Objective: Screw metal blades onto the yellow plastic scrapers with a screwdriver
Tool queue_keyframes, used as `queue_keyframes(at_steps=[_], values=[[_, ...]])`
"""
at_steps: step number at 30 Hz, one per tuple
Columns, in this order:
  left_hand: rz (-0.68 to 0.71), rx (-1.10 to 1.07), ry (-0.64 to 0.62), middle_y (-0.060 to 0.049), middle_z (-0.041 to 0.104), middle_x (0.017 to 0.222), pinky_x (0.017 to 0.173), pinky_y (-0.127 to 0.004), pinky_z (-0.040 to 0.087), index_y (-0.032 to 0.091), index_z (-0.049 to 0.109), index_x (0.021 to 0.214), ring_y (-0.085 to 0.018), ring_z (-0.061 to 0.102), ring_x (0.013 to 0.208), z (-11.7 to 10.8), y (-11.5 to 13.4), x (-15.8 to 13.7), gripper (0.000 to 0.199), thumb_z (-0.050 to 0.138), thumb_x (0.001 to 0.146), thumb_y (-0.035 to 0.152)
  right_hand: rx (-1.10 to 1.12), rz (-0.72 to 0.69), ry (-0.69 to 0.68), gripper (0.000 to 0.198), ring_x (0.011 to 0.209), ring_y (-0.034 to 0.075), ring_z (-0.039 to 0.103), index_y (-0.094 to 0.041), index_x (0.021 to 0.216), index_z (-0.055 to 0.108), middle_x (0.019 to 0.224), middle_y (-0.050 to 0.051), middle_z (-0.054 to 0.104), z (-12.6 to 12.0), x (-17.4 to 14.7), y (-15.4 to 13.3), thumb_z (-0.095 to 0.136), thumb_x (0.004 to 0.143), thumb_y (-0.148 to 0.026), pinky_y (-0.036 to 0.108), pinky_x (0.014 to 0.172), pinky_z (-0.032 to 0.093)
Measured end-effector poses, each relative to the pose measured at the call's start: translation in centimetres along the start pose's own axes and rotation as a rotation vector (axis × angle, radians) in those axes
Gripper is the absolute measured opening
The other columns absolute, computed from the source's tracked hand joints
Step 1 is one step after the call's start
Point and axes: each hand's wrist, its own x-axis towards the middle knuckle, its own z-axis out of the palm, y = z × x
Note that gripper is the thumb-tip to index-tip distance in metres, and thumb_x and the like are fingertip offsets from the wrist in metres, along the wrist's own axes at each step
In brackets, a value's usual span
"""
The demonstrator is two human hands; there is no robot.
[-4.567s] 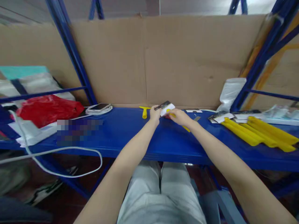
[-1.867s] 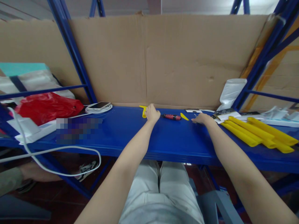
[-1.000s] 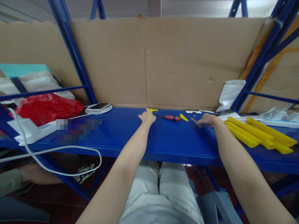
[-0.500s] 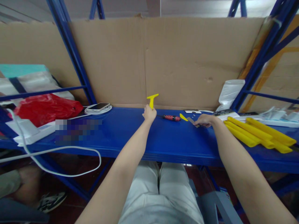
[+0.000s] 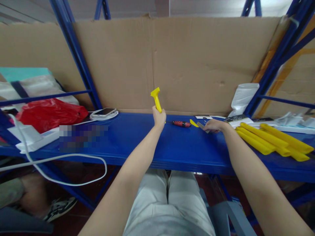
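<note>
My left hand [image 5: 159,118] is closed around the lower part of a yellow T-shaped scraper handle [image 5: 157,99], its wide head pointing up in front of the cardboard. Low over the blue tabletop, my right hand [image 5: 213,126] pinches a thin flat metal blade [image 5: 201,126]. Just left of that blade lies a small yellow flat piece [image 5: 193,123]. A red and black screwdriver [image 5: 181,124] rests between my two hands, its shaft pointing left. My right fingertips are partly hidden behind the hand.
Several yellow sleeves [image 5: 268,141] lie at the right beside white packaging [image 5: 242,101]. A phone [image 5: 105,112] sits on a coiled cable at the left, near a red bag [image 5: 51,114] and a power strip [image 5: 44,137]. Cardboard [image 5: 197,65] walls the back. Another person's shoe [image 5: 60,208] shows below left.
The yellow handle in my left hand has turned and tilted left, its head now higher. My right hand has shifted only slightly with the blade. The other person's foot has moved right.
</note>
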Motion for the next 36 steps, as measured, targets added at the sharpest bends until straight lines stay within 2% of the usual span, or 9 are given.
queue_keyframes(at_steps=[3,9,13,17,22,27,32,36], values=[[0.037,0.088,-0.037,-0.004,0.061,0.095,0.086,-0.031,0.046,0.020,0.049,0.102,-0.018,0.062,0.094,-0.2,0.3,-0.5,0.024,0.056,0.081,0.010,0.022,-0.036,0.056,0.017,0.045,0.008,0.042,-0.017,0.058,0.061,0.051,-0.002,0.051,-0.1,0.1,0.1,0.066,0.074,-0.021,0.021,0.045,0.036],[0.239,0.306,-0.204,-0.008,0.067,0.096,0.083,-0.031,0.047,0.018,0.052,0.105,-0.020,0.065,0.093,-0.4,0.9,-1.9,0.015,0.052,0.089,0.018,0.096,-0.141,0.227,0.013,0.052,0.012,0.051,-0.018,0.060,0.063,0.056,0.001,0.058,-0.2,1.3,0.8,0.067,0.069,-0.025,0.022,0.047,0.038],[0.363,0.492,-0.375,-0.011,0.069,0.103,0.084,-0.031,0.047,0.018,0.054,0.114,-0.023,0.066,0.100,-0.6,1.3,-2.9,0.022,0.049,0.093,0.022,0.193,-0.319,0.342,0.020,0.054,0.012,0.049,-0.018,0.057,0.060,0.054,0.000,0.055,0.4,2.4,1.3,0.067,0.069,-0.032,0.023,0.050,0.039],[0.410,0.643,-0.543,-0.012,0.070,0.110,0.085,-0.031,0.048,0.019,0.054,0.120,-0.024,0.066,0.104,-0.8,1.6,-3.6,0.028,0.047,0.096,0.032,0.233,-0.462,0.376,0.029,0.057,0.012,0.049,-0.018,0.056,0.058,0.053,0.001,0.054,1.0,2.9,0.8,0.067,0.068,-0.043,0.024,0.053,0.039],[0.429,0.788,-0.703,-0.011,0.070,0.115,0.086,-0.033,0.048,0.022,0.057,0.119,-0.026,0.065,0.109,-0.8,1.6,-4.2,0.033,0.045,0.096,0.042,0.277,-0.511,0.358,0.034,0.057,0.012,0.048,-0.019,0.059,0.058,0.054,0.000,0.054,1.4,2.5,-0.4,0.067,0.067,-0.051,0.025,0.054,0.039],[0.388,0.858,-0.747,-0.010,0.070,0.115,0.085,-0.032,0.049,0.023,0.062,0.114,-0.025,0.065,0.108,-0.4,1.3,-4.4,0.030,0.053,0.092,0.041,0.305,-0.536,0.329,0.028,0.056,0.012,0.049,-0.018,0.062,0.060,0.054,0.000,0.053,1.6,1.8,-1.4,0.065,0.072,-0.044,0.025,0.055,0.041],[0.347,0.847,-0.728,-0.010,0.072,0.109,0.083,-0.032,0.050,0.023,0.066,0.107,-0.026,0.066,0.104,-0.2,0.9,-4.5,0.026,0.060,0.087,0.037,0.356,-0.425,0.282,0.016,0.057,0.011,0.053,-0.017,0.066,0.058,0.059,0.000,0.059,1.6,1.0,-2.2,0.064,0.078,-0.025,0.022,0.056,0.043],[0.339,0.827,-0.705,-0.011,0.072,0.108,0.082,-0.033,0.050,0.022,0.067,0.105,-0.027,0.067,0.103,-0.2,0.8,-4.5,0.024,0.061,0.086,0.036,0.433,-0.382,0.254,0.015,0.058,0.011,0.057,-0.017,0.068,0.057,0.058,0.002,0.060,1.6,0.7,-2.5,0.065,0.080,-0.019,0.020,0.057,0.045]])
